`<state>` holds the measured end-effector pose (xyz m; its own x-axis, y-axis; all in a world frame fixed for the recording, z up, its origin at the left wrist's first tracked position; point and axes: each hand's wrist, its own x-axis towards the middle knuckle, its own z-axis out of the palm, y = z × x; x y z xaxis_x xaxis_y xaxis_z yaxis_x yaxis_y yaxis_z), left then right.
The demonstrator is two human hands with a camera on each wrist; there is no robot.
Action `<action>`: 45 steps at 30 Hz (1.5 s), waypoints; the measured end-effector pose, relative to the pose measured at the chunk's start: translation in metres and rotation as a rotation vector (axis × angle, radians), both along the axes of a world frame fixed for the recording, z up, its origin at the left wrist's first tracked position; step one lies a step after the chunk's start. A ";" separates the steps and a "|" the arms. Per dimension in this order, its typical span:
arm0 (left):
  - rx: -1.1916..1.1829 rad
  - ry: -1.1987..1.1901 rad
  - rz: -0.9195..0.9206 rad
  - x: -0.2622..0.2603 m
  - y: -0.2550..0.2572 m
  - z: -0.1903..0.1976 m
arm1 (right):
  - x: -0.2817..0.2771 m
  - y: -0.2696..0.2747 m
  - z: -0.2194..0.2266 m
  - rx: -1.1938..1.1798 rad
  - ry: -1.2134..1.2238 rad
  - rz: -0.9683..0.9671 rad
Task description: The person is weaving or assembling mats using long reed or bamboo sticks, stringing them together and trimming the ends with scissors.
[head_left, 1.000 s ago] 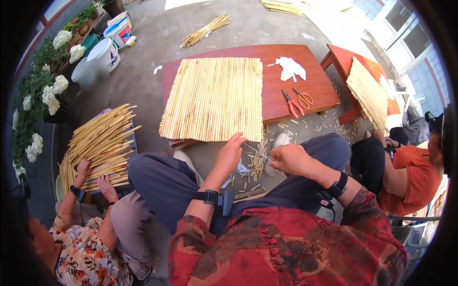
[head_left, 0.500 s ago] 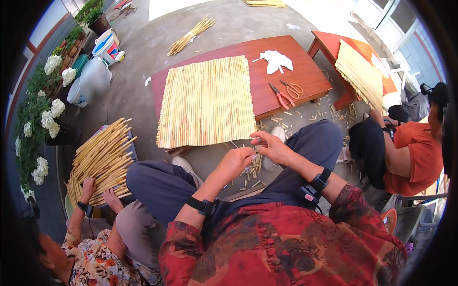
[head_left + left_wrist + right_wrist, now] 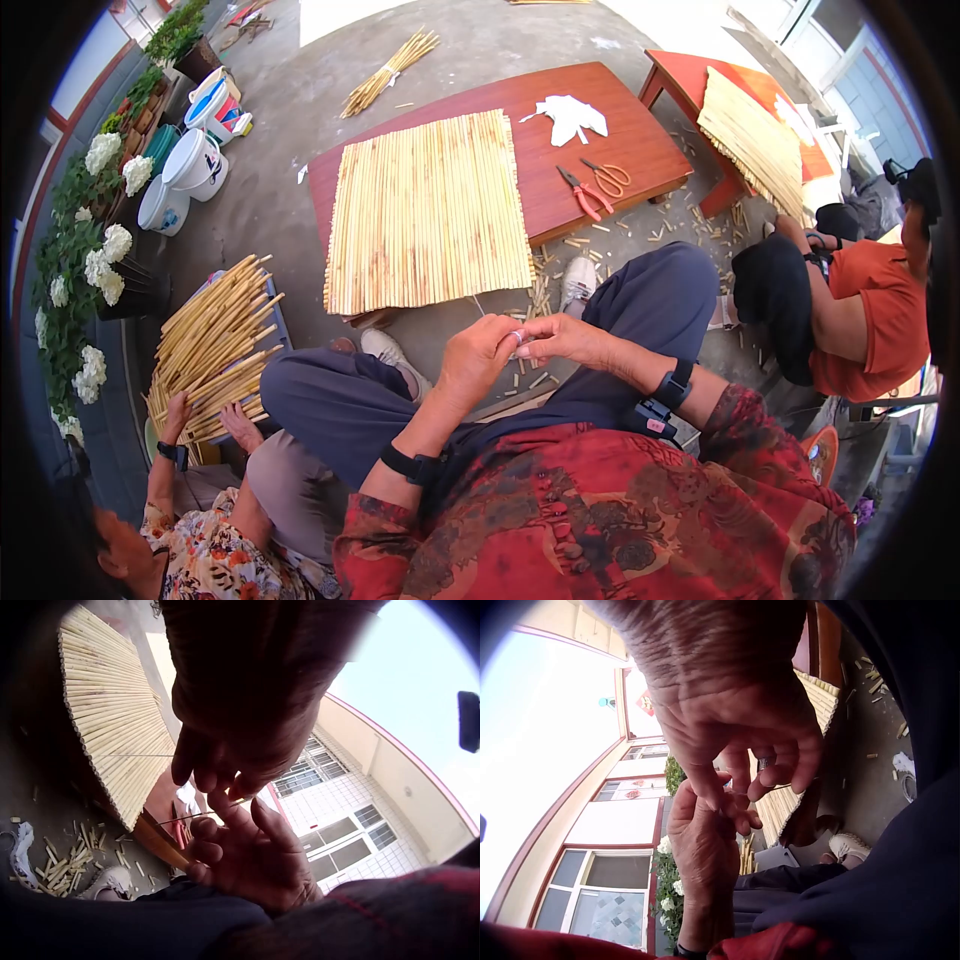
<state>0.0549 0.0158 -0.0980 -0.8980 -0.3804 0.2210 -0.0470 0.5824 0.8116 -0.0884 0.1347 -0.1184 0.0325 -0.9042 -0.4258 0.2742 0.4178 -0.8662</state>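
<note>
My left hand (image 3: 478,358) and right hand (image 3: 570,340) meet at the fingertips, just off the near edge of a mat of straw-coloured stalks (image 3: 425,215). A thin pale thread (image 3: 139,755) runs from the mat to my left fingers, which pinch it. In the left wrist view a second thin, darker strand (image 3: 184,818) passes between the hands by the right index finger. My right thumb and index pinch at the same spot; a ring (image 3: 765,762) is on that hand. The thread's end is hidden between the fingertips.
The mat lies on a red wooden table (image 3: 600,110) with red-handled pliers (image 3: 585,195), scissors (image 3: 607,178) and white gloves (image 3: 570,118). Cut stalk pieces (image 3: 67,862) litter the floor. A person at left handles stalks (image 3: 215,340); another sits at right beside a second mat (image 3: 755,140).
A second ago the hands were apart with thread taut between them. They crossed close over each other, then came together at the fingertips, lower and nearer the lap. The head view has shifted slightly.
</note>
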 end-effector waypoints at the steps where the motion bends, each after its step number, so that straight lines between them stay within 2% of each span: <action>1: -0.009 -0.036 0.011 -0.001 0.001 0.003 | -0.001 0.002 -0.008 -0.103 0.144 0.022; 2: -0.007 -0.035 0.011 -0.003 0.002 0.000 | -0.002 0.005 -0.013 -0.205 0.288 0.046; 3: 0.001 0.043 0.025 -0.005 0.001 -0.007 | -0.003 0.008 -0.010 -0.203 0.288 0.049; 5: 0.010 0.120 0.044 -0.004 -0.002 -0.015 | -0.006 0.016 0.007 -0.206 0.593 0.094; 6: 0.152 0.056 0.073 -0.001 -0.005 -0.017 | -0.010 0.019 0.023 -0.204 0.594 0.097; 7: 0.297 -0.008 0.101 -0.001 -0.007 -0.021 | -0.016 0.020 0.042 -0.116 0.771 0.087; 8: 0.303 -0.008 0.102 -0.001 -0.007 -0.025 | -0.021 0.021 0.054 -0.025 0.944 0.076; 9: 0.331 -0.030 0.069 0.000 -0.007 -0.029 | -0.025 0.024 0.057 -0.020 0.943 0.080; 11: 0.362 -0.049 0.041 -0.001 -0.008 -0.034 | -0.031 0.024 0.062 -0.327 1.371 0.008; 12: 0.440 -0.070 0.012 -0.004 -0.007 -0.036 | -0.034 0.021 0.067 -0.385 1.505 0.031; 13: 0.517 -0.091 -0.017 -0.005 -0.007 -0.038 | -0.039 0.019 0.070 -0.382 1.506 0.037; 14: 0.522 -0.089 -0.015 -0.006 -0.008 -0.041 | -0.044 0.017 0.072 -0.402 1.559 0.136; 15: 0.636 -0.073 0.010 -0.008 -0.010 -0.044 | -0.049 0.016 0.074 -0.423 1.608 0.238; 16: 0.750 -0.057 0.036 -0.009 -0.012 -0.045 | -0.053 0.015 0.079 -0.425 1.607 0.247; 18: 0.757 -0.096 0.010 -0.010 -0.014 -0.041 | -0.058 0.012 0.088 -0.223 1.255 0.177; 19: 0.758 -0.138 -0.023 -0.011 -0.015 -0.039 | -0.060 0.009 0.088 -0.224 1.255 0.185; 21: 0.822 -0.141 -0.044 -0.014 -0.017 -0.041 | -0.064 0.003 0.088 -0.211 1.146 -0.039; 22: 0.882 -0.149 -0.072 -0.016 -0.018 -0.043 | -0.063 -0.001 0.091 -0.210 1.147 -0.033; 24: 0.926 -0.130 -0.067 -0.020 -0.019 -0.048 | -0.058 -0.010 0.096 0.014 0.837 -0.265; 29: 1.011 -0.123 -0.057 -0.024 -0.025 -0.052 | -0.058 -0.024 0.087 -0.056 0.634 -0.360; 31: 1.112 -0.125 -0.123 -0.025 -0.025 -0.061 | -0.054 -0.033 0.081 -0.057 0.581 -0.362; 32: 1.119 -0.125 -0.120 -0.026 -0.024 -0.066 | -0.049 -0.038 0.076 -0.150 0.430 -0.411; 33: 1.296 -0.013 -0.121 -0.026 -0.022 -0.071 | -0.045 -0.042 0.073 -0.240 0.277 -0.459; 34: 1.469 0.103 -0.120 -0.025 -0.020 -0.075 | -0.044 -0.045 0.073 -0.234 0.275 -0.456; 35: 1.474 0.102 -0.117 -0.023 -0.022 -0.079 | -0.044 -0.050 0.076 -0.195 0.138 -0.444; 36: 1.597 0.214 -0.031 -0.019 -0.028 -0.083 | -0.046 -0.054 0.077 -0.157 0.001 -0.429; 37: 1.715 0.331 0.060 -0.013 -0.035 -0.089 | -0.054 -0.058 0.074 -0.155 -0.003 -0.424; 38: 1.724 0.397 0.177 -0.005 -0.041 -0.111 | -0.066 -0.060 0.069 -0.212 0.079 -0.490; 39: 1.726 0.393 0.179 -0.001 -0.044 -0.129 | -0.077 -0.063 0.067 -0.269 0.164 -0.557; 40: 1.695 0.275 0.433 0.001 -0.046 -0.140 | -0.083 -0.068 0.073 -0.278 0.293 -0.608; 41: 1.645 0.156 0.682 0.003 -0.046 -0.151 | -0.088 -0.074 0.076 -0.276 0.292 -0.605; 42: 1.660 0.059 0.603 0.001 -0.045 -0.150 | -0.092 -0.079 0.079 -0.202 0.543 -0.497; 43: 1.662 0.059 0.600 -0.005 -0.042 -0.151 | -0.094 -0.083 0.079 -0.125 0.791 -0.382; 44: 1.659 0.079 0.559 -0.014 -0.038 -0.151 | -0.093 -0.089 0.053 -0.323 0.880 -0.344; 45: 1.656 0.097 0.521 -0.022 -0.035 -0.151 | -0.088 -0.094 0.038 -0.282 1.017 -0.168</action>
